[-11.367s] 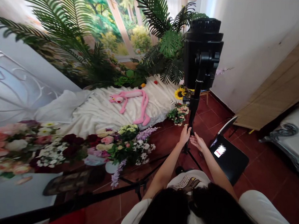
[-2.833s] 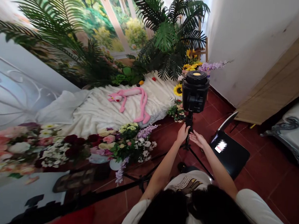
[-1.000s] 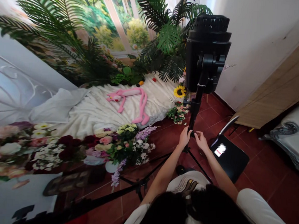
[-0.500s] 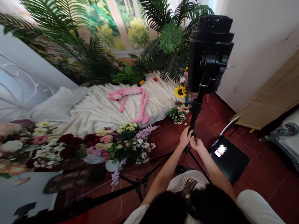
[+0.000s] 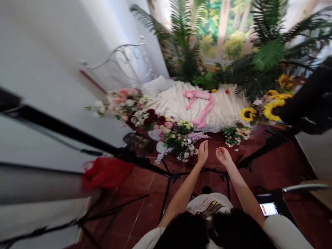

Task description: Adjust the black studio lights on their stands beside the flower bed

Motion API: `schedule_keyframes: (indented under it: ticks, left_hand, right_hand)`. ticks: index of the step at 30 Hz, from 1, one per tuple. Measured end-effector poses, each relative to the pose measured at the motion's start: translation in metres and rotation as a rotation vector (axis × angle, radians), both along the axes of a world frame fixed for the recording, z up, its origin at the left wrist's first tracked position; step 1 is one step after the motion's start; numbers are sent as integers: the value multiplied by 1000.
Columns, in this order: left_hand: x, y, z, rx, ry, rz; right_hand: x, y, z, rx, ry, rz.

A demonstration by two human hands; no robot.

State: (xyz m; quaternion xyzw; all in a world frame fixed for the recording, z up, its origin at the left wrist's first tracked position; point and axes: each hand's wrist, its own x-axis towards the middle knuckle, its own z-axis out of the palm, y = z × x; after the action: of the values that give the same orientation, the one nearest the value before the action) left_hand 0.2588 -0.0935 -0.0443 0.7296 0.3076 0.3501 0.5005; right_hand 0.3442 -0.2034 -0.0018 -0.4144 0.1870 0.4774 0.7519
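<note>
My left hand (image 5: 203, 152) is raised in front of me with its fingers stretched up, holding nothing. Beside it, a small gap away, my right hand (image 5: 223, 155) is empty too, its fingers loosely bent and apart. To the right of my hands slants a black light stand (image 5: 260, 147), its dark lamp head (image 5: 313, 96) blurred at the right edge. Neither hand touches it. Beyond my hands, a bunch of artificial flowers (image 5: 179, 138) stands before a bed with a white fluffy blanket (image 5: 167, 104). A pink plush toy (image 5: 210, 104) lies on that blanket.
Another black stand (image 5: 58, 129) crosses the left side, with a red bag (image 5: 107, 172) below it. Sunflowers (image 5: 248, 113) and palm leaves (image 5: 268, 55) are at the bed's far right. A phone (image 5: 267, 209) lies on a black chair (image 5: 285, 208) at my right.
Both hands have come off the light stand's pole and moved apart. The view has swung left, so the stand now sits at the right and the left-hand stand shows more.
</note>
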Motion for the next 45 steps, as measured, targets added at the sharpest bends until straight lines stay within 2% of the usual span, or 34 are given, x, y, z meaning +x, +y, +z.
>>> schedule_keyframes:
  ticks: [5,10,14,18,23,26,28,31,35,40,43,45]
  left_hand:
    - [-73,50,4,6,0,279]
    - [-155,66,-1,-17,40,549]
    - [-204,66,-3,-26,35,736]
    - [-233,65,2,-18,33,852]
    - [-248,67,8,42,18,946]
    - [-251,71,12,75,-11,1017]
    - [-250,77,17,85,-23,1047]
    - [-248,87,27,117,-7,1021]
    - [-243,102,34,148,25,948]
    - [-241,113,30,98,28,915]
    - [-244,115,28,93,53,920]
    - [-246,114,28,100,69,914]
  right_hand:
    - [-35,79,5,28,-82,286]
    - [-94,140,6,37,-62,556]
    - [-141,168,3,51,-67,745]
    - [-173,182,0,70,-54,869]
    - [-191,197,-3,52,-198,981]
    - [-193,216,2,75,-435,1047]
    - [-193,233,9,67,-629,1029]
    - [-191,260,23,31,-890,1058]
    - [-188,294,41,113,-1098,1385]
    - [-186,329,60,206,-1181,1802]
    - [-186,343,72,266,-1292,1980]
    - [-188,346,78,366,-1520,2015]
